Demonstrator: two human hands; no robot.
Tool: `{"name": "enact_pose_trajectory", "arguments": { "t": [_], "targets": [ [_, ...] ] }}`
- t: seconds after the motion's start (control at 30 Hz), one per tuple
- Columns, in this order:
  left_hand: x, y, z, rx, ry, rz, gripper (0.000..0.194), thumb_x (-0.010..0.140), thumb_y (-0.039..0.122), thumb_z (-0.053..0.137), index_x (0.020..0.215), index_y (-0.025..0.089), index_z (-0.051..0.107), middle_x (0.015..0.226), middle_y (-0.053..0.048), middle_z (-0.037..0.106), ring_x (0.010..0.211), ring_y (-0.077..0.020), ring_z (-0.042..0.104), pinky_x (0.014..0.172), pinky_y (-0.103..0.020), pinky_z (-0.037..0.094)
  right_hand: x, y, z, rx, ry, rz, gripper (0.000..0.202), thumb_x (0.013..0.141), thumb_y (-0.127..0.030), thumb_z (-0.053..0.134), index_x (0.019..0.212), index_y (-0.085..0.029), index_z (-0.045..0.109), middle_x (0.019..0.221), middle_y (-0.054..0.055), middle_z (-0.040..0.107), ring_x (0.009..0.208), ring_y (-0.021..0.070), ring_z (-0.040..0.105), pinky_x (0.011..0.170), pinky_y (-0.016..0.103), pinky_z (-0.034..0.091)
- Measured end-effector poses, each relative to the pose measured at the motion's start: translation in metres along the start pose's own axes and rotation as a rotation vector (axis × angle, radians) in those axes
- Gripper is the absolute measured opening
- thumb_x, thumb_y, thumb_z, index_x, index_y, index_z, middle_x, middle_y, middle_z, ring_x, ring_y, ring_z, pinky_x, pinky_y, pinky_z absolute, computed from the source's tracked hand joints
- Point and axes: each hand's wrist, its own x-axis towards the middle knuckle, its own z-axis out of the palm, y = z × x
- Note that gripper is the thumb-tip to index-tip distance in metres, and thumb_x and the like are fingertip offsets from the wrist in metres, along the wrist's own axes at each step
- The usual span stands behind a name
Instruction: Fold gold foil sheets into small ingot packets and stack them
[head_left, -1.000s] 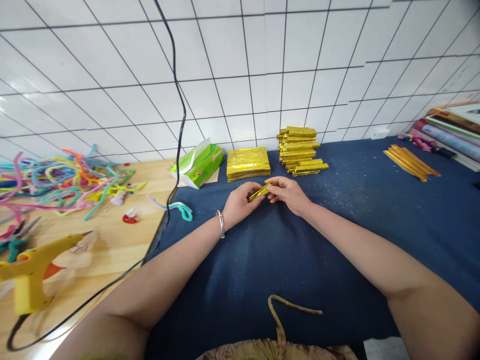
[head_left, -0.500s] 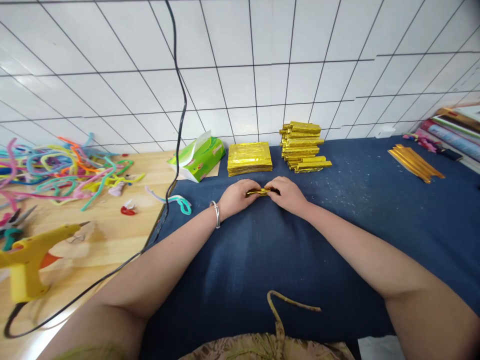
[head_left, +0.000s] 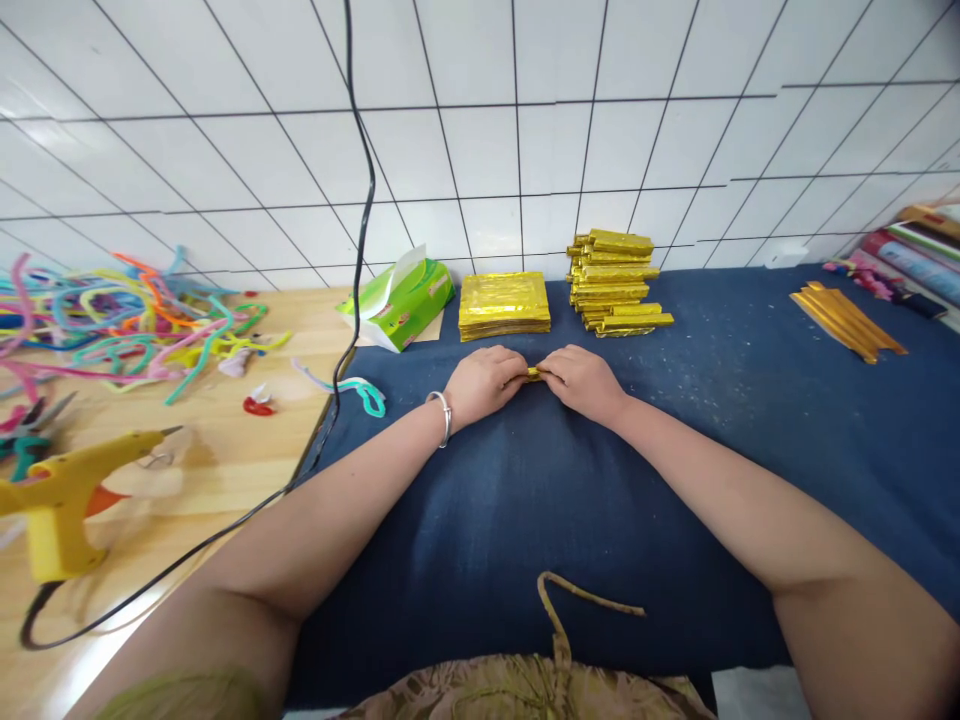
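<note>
Between my two hands is a small strip of gold foil paper (head_left: 533,375), mostly covered by fingers. My left hand (head_left: 486,384), with a silver bangle at the wrist, is closed on its left end. The fingers of my right hand (head_left: 581,380) pinch the right end. Both hands rest low over the dark blue cloth (head_left: 510,520). Just behind them lies a flat stack of gold foil sheets (head_left: 504,304). To its right stands a pile of folded gold foil strips (head_left: 613,284).
A green tissue pack (head_left: 409,303) lies left of the stack. Tangled pipe cleaners (head_left: 127,330), pliers (head_left: 37,430) and a yellow glue gun (head_left: 67,500) occupy the wooden table. A black cord (head_left: 365,215) hangs down on the left. Flat golden strips (head_left: 847,320) and books (head_left: 922,260) are at right.
My fingers have closed further over the gold foil paper, so less of it shows. The whole view has shifted slightly; the stacks stay in place.
</note>
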Motion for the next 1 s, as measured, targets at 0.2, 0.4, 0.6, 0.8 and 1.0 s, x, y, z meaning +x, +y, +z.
{"name": "enact_pose_trajectory", "arguments": {
  "t": [0.2,0.4,0.6,0.8,1.0],
  "targets": [
    [0.000,-0.001,0.000,-0.040,0.059,-0.012,0.017,0.090,0.021,0.046,0.093,0.019,0.063,0.095,-0.004,0.067,0.090,-0.0151,0.061,0.083,-0.029,0.048,0.001,0.000,-0.002,-0.002,-0.015,-0.011,0.023,0.092,-0.024,0.045,0.100,-0.018,0.066,0.095,0.007,0.069,0.089,0.0188,0.057,0.082,0.032,0.043],
    [0.002,0.000,-0.002,-0.115,-0.020,-0.038,0.014,0.088,0.021,0.048,0.095,0.020,0.061,0.095,-0.004,0.065,0.092,-0.0154,0.060,0.083,-0.028,0.047,0.001,-0.001,-0.005,0.054,-0.059,0.029,0.023,0.091,-0.025,0.045,0.100,-0.020,0.066,0.096,0.006,0.068,0.091,0.0192,0.056,0.084,0.033,0.043],
    [0.001,0.001,-0.001,-0.128,-0.027,-0.085,0.011,0.088,0.023,0.050,0.092,0.019,0.059,0.093,-0.004,0.064,0.088,-0.0152,0.059,0.080,-0.027,0.047,0.003,-0.005,-0.006,0.145,-0.023,0.094,0.020,0.089,-0.022,0.047,0.098,-0.020,0.065,0.097,0.007,0.067,0.093,0.0206,0.055,0.087,0.036,0.042],
    [0.001,0.006,-0.005,-0.225,0.128,-0.142,0.007,0.087,0.022,0.051,0.088,0.019,0.057,0.094,-0.004,0.065,0.086,-0.0134,0.059,0.079,-0.026,0.047,0.006,-0.007,-0.003,0.366,0.115,0.374,0.013,0.080,-0.029,0.060,0.091,-0.021,0.060,0.085,0.003,0.064,0.082,0.0177,0.058,0.077,0.033,0.046],
    [0.003,0.012,-0.007,-0.281,0.205,-0.141,0.006,0.087,0.023,0.053,0.087,0.018,0.056,0.097,-0.004,0.066,0.089,-0.0134,0.060,0.080,-0.026,0.048,0.007,-0.009,0.004,0.771,0.148,0.561,0.021,0.076,-0.035,0.063,0.089,-0.021,0.054,0.081,-0.001,0.064,0.073,0.0140,0.062,0.069,0.030,0.050]
  ]
}}
